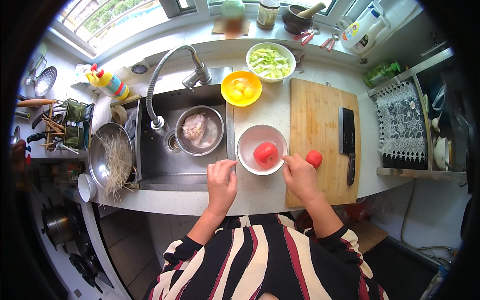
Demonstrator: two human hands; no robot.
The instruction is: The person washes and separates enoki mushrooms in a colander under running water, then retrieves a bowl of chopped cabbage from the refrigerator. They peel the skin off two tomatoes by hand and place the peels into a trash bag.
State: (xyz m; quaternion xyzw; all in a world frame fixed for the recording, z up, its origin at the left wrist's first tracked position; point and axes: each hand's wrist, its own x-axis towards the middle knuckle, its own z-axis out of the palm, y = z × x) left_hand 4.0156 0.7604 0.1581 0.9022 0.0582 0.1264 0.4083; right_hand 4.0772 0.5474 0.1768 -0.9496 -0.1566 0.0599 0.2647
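A white bowl (243, 165) stands on the counter in front of me, holding a whole red tomato (266, 153) in clear liquid. My left hand (222, 182) hovers by the bowl's lower left side, fingers loosely curled and thumb apart, with nothing visible in it. On the other side, my right hand (303, 179) has its fingertips at the bowl's right rim; whether they touch it or pinch something small is unclear. Just beyond that hand's knuckles, a second red tomato (314, 159), apparently peeled, rests on the wooden cutting board (318, 123). A black-handled cleaver (347, 135) lies along the board's right side.
Left of the bowl, the steel sink (161, 180) holds a metal bowl (218, 144) with raw meat, under a tall faucet (198, 75). Behind are a yellow bowl (227, 98) of cracked eggs and a white bowl (290, 73) of chopped greens. Dry noodles (118, 161) overhang a pan.
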